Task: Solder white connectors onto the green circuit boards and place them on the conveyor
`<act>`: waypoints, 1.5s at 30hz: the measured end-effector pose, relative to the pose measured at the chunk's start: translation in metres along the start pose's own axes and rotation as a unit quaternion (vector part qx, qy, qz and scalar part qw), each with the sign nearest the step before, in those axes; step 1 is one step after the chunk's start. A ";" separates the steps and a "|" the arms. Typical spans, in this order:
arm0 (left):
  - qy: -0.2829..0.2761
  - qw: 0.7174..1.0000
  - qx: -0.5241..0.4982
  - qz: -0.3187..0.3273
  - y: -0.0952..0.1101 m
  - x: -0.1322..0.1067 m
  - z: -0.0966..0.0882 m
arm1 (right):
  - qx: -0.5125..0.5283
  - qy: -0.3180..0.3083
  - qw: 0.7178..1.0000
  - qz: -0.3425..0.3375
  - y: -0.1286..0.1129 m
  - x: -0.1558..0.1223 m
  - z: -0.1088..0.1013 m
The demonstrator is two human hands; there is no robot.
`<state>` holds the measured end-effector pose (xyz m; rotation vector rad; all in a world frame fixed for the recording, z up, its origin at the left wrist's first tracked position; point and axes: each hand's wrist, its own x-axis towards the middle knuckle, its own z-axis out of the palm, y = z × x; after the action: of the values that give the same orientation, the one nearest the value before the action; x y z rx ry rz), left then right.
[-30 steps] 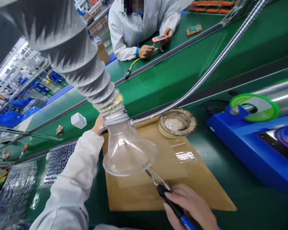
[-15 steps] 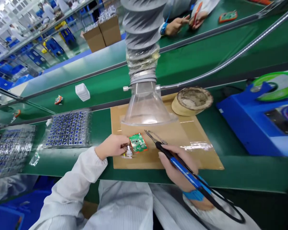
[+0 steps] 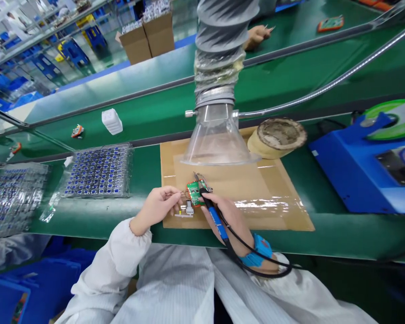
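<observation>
The small green circuit board (image 3: 195, 192) lay on the cardboard mat (image 3: 276, 189) at the front of the green worktop (image 3: 340, 234), below the clear extraction funnel (image 3: 219, 139). With the soldering iron (image 3: 213, 217) tip on it, the step looked like soldering a joint. The right hand (image 3: 230, 220) had its fingers closed round the iron, and the left hand (image 3: 157, 207) pinched a thin strand (image 3: 181, 194), too small to identify, at the board's left edge. The next move would call for a steady tip and the strand fed exactly to the joint.
</observation>
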<state>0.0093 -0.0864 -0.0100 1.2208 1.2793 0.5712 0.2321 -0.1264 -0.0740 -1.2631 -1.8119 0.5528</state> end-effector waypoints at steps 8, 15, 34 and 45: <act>0.028 0.999 -0.021 0.004 -0.005 0.002 0.020 | 0.155 0.015 0.981 0.115 -0.019 0.006 -0.002; 0.107 0.953 0.259 0.119 -0.004 0.015 0.025 | 0.054 -0.008 0.996 0.076 -0.015 0.008 0.001; 0.027 0.997 0.066 0.036 0.008 -0.009 0.028 | 0.275 0.070 0.948 0.142 -0.032 0.012 0.001; 0.060 0.997 0.021 0.052 0.008 -0.010 0.032 | 0.297 0.085 0.935 0.173 -0.031 0.014 0.006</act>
<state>0.0383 -0.1040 -0.0045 1.3091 1.3403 0.7054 0.2081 -0.1254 -0.0488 -1.1533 -1.1478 1.0584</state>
